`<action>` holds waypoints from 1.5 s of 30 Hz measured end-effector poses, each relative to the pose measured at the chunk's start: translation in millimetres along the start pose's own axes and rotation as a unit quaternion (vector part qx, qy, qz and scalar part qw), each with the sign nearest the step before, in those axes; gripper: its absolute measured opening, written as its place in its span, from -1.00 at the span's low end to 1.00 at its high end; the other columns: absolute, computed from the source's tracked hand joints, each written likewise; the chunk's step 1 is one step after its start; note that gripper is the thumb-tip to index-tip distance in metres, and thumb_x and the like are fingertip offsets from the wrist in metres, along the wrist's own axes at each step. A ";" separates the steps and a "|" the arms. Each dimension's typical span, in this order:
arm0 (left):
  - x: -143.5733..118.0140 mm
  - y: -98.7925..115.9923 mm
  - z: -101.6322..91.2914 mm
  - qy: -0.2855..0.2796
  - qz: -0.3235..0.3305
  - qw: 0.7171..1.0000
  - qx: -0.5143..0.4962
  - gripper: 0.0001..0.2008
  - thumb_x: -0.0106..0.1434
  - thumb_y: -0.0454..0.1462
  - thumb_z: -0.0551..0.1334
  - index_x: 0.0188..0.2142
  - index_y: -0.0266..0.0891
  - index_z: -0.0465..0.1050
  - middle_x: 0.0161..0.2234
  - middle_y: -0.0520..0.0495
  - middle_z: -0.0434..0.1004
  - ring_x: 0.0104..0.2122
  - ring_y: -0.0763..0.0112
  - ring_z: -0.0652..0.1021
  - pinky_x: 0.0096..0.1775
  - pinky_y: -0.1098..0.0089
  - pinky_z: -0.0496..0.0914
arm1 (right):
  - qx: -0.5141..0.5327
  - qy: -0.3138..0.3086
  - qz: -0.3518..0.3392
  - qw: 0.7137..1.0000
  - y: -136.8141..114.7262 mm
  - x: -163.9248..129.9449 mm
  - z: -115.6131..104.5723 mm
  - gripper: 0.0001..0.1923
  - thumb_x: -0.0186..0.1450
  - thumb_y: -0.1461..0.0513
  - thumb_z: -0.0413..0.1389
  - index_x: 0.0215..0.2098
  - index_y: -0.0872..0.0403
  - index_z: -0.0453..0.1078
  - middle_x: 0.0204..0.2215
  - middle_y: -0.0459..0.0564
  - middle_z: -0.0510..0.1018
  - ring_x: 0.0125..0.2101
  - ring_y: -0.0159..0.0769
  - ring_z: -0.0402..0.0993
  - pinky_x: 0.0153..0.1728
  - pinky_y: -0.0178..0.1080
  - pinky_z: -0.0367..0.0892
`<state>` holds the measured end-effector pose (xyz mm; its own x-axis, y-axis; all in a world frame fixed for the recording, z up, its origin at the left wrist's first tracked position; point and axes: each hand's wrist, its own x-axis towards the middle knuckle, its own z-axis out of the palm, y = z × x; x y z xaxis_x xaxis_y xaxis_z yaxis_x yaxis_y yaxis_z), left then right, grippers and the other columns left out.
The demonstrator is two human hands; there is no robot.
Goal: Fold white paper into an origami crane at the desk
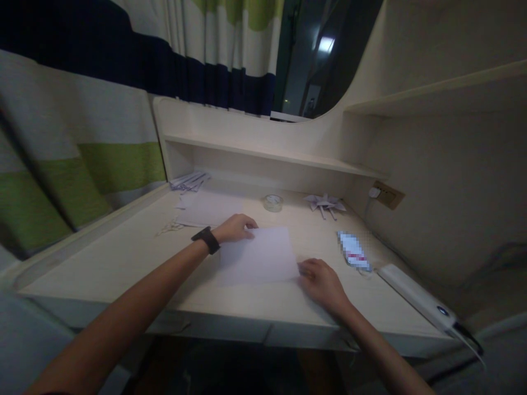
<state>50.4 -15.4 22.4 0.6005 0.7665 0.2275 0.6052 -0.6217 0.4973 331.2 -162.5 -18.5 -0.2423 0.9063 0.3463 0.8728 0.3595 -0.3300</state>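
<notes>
A white sheet of paper (259,258) lies between my hands on the pale desk (135,252), close to its front edge. My left hand (235,227), with a dark watch (207,240) at the wrist, pinches the sheet's far edge near its left corner. At the near right corner, the curled fingers of my right hand (321,281) grip the same sheet. Behind my left hand rests more white paper (209,208). A roll of clear tape (273,203) sits farther back, beyond the sheet.
Folded paper strips (189,181) are at the back left. A folded paper star shape (325,203) stands at the back right. Nearer on the right are a phone (353,250) and a white power strip (415,296). A low shelf (263,151) spans the back.
</notes>
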 end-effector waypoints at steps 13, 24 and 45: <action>4.4 -1.2 5.7 0.007 -0.005 1.000 -0.016 -0.70 0.01 -0.29 0.31 -0.22 -0.29 0.54 -0.24 -0.13 0.59 -0.24 0.27 0.54 -0.20 0.36 0.36 | 0.090 -0.023 -0.077 0.993 -2.2 6.2 -1.1 -0.89 0.22 0.24 0.14 -0.41 -0.03 0.52 -0.49 -0.09 0.55 -0.33 -0.25 0.41 -0.27 -0.24 0.28; 3.8 -3.9 14.7 -0.011 -0.003 1.000 0.009 -0.74 0.01 -0.31 0.29 -0.24 -0.25 0.55 -0.27 -0.07 0.59 -0.24 0.27 0.53 -0.21 0.39 0.35 | 0.103 0.028 -0.119 0.987 -8.6 11.2 15.5 -0.82 0.14 0.39 0.17 -0.54 0.02 0.48 -0.56 -0.08 0.48 -0.41 -0.28 0.37 -0.37 -0.28 0.26; -50.6 19.3 66.4 -0.029 0.071 0.977 0.201 -0.49 0.36 0.04 -0.24 0.25 0.10 0.01 0.28 -0.03 0.01 0.23 0.07 0.08 0.15 -0.06 -0.08 | 0.065 -0.023 -0.107 0.992 -14.2 6.8 11.4 -0.89 0.19 0.28 0.15 -0.47 0.03 0.51 -0.32 0.02 0.48 -0.26 -0.21 0.36 -0.26 -0.20 0.27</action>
<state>66.4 -76.9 -35.1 0.7147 0.6649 0.2170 0.6628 -0.7429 0.0935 312.3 -158.9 -21.4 -0.4374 0.8145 0.3810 0.7383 0.5672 -0.3649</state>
